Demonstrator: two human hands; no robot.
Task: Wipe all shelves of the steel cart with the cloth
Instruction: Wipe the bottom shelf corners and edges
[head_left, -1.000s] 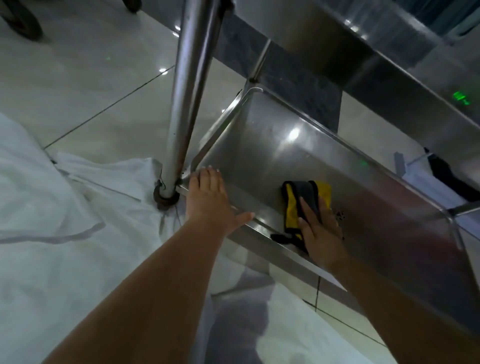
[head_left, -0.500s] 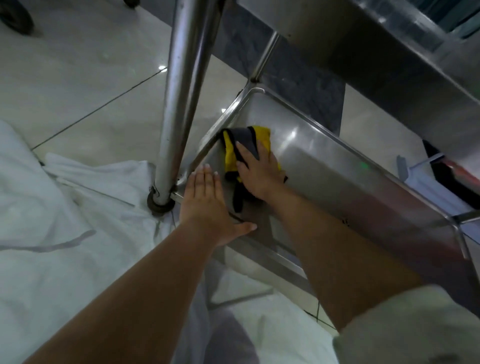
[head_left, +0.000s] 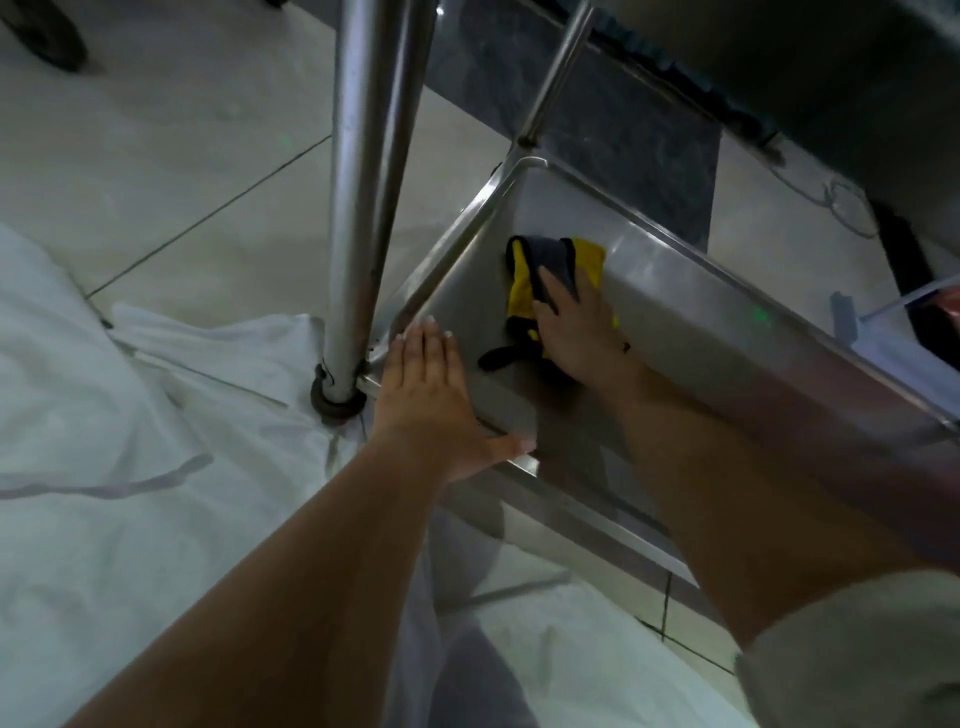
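Right hand (head_left: 582, 332) pressing cloth (head_left: 550, 270) on shelf (head_left: 675, 322), seemingly flat

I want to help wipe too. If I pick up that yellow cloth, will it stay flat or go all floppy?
Probably floppy: the cloth is bunched in folds under the right hand, and a dark strip trails loose. It likely slides easily on the smooth steel shelf, and looks light.

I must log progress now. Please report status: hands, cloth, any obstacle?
Left hand flat on bottom shelf rim. Right hand presses cloth on shelf near far corner. Cart post beside left hand; nothing blocks the cloth.
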